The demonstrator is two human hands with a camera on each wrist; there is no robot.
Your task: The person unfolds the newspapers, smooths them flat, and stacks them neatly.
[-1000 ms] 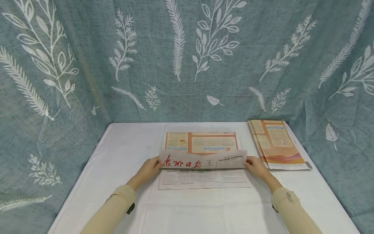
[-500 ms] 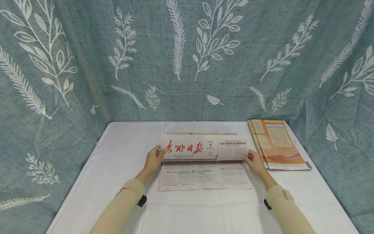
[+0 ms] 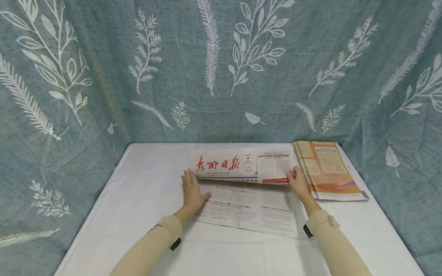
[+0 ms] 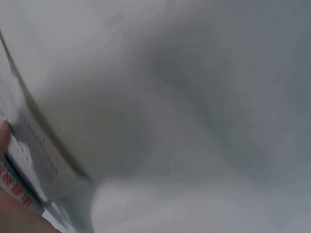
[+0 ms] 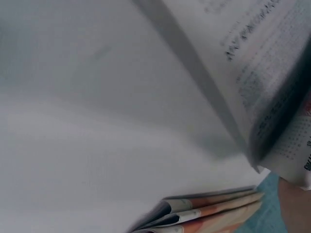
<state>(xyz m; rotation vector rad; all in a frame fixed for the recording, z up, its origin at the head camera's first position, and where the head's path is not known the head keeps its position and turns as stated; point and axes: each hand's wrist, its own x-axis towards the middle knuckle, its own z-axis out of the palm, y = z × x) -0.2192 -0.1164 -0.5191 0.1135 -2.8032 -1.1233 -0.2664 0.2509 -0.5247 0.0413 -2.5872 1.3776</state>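
Note:
A newspaper (image 3: pixel 238 207) with a red masthead lies partly folded at the middle of the white table. Its upper page (image 3: pixel 221 165) is bent back, away from me, over a curved fold, and the printed lower page stretches toward me. At the left edge, my left hand (image 3: pixel 194 193) rests with fingers extended and thumb spread over the lower page. My right hand (image 3: pixel 299 183) pinches the paper's right edge near the fold. In the left wrist view, a thumb (image 4: pixel 4 136) touches the print. The right wrist view shows the lifted page (image 5: pixel 262 63) curving above the table.
A stack of folded orange newspapers (image 3: pixel 326 168) lies at the back right, close to my right hand. White cloth (image 3: pixel 145 184) covers the table. A green leaf-patterned curtain (image 3: pixel 193 76) hangs behind and along both sides.
The masthead page has turned back away from me, covering the orange print behind it. A red headline now shows. My left fingers have gone from gripping to spread, and the lower page has skewed.

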